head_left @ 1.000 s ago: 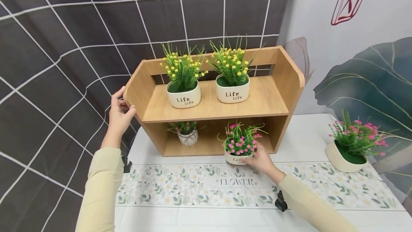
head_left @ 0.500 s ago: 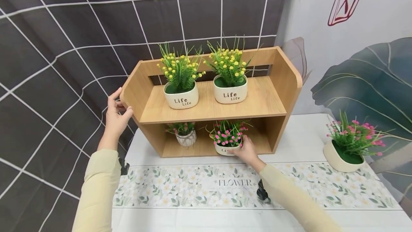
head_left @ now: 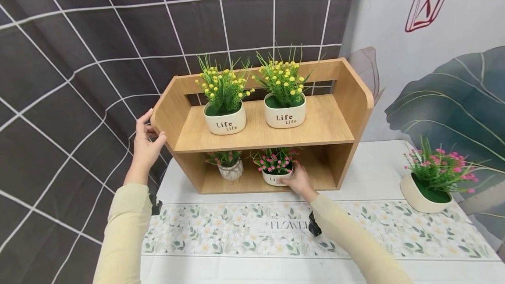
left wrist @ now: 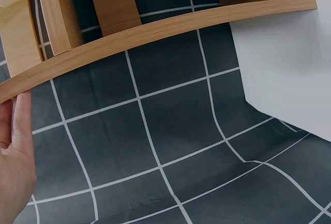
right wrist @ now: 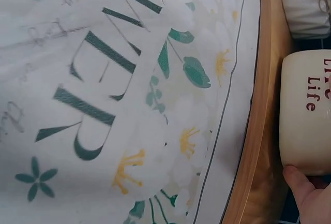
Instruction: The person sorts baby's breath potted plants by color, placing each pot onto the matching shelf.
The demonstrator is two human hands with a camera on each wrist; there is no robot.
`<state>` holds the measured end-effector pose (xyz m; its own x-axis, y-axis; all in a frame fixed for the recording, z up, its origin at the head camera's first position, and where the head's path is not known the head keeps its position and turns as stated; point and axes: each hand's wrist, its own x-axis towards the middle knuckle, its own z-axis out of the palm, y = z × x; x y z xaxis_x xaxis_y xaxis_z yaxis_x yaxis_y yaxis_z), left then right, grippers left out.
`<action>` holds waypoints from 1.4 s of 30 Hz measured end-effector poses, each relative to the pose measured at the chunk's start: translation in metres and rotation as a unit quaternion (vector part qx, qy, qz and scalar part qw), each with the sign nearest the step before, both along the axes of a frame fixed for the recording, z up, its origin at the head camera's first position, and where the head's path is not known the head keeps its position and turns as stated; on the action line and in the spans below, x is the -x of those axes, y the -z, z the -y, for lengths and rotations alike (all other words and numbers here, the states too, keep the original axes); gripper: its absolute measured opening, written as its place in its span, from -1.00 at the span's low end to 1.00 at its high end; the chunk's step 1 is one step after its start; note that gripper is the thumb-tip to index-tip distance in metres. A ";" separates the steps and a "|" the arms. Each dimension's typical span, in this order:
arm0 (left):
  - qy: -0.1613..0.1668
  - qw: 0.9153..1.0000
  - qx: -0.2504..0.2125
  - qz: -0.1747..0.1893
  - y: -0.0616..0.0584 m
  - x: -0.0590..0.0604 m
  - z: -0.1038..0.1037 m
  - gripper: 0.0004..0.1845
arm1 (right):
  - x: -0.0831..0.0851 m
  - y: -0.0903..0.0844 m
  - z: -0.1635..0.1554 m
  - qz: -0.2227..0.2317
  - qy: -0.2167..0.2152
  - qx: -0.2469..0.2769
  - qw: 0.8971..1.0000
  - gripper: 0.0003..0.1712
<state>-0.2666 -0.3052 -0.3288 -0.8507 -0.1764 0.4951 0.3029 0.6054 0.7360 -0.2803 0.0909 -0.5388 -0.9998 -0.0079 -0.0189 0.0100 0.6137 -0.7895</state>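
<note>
L hand (head_left: 145, 143) grips the left side panel of the wooden shelf unit (head_left: 357, 100), thumb round the front edge and fingers behind, same spot as 1 s ago; the left wrist view shows the palm (left wrist: 15, 157) pressed on the panel's edge against the dark grid backdrop (head_left: 79, 56). Top shelf, no change: two yellow-flower pots (head_left: 225, 119) (head_left: 285, 114) marked "Life". Lower compartment: a small marbled pot w/ pink flowers (head_left: 230, 169) sits left, and beside it now the pink-flower pot (head_left: 274, 174), which 1 s ago stood out on the floral table runner (head_left: 236, 231) in front of the shelf and half a sec ago was at the front lip. It's now well inside under the top board, base on the lower board as far as the right wrist view shows. R hand (head_left: 298, 179) has followed it in and holds its right side; a fingertip (right wrist: 305, 193) wraps the cream wall, so not let go yet. Judging by that, placement looks nearly done. Far right, another pink-flower pot (head_left: 424, 192) waits on the table, well apart, unmoved.
</note>
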 end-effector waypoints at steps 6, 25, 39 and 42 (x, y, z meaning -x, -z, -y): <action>0.002 1.000 -0.006 0.002 0.003 -0.001 -0.001 -0.28 | 0.004 0.005 0.003 -0.005 0.000 0.009 1.000 0.16; -0.012 1.000 0.003 0.012 -0.001 -0.003 -0.001 -0.25 | 0.021 0.001 0.028 0.028 -0.029 0.015 0.999 0.18; -0.013 1.000 0.002 0.017 -0.002 -0.001 0.000 -0.25 | 0.027 -0.001 0.040 0.066 -0.033 0.021 0.997 0.27; -0.011 1.000 -0.001 0.018 -0.001 -0.001 0.000 -0.25 | 0.026 0.001 0.041 0.064 -0.026 0.039 0.997 0.29</action>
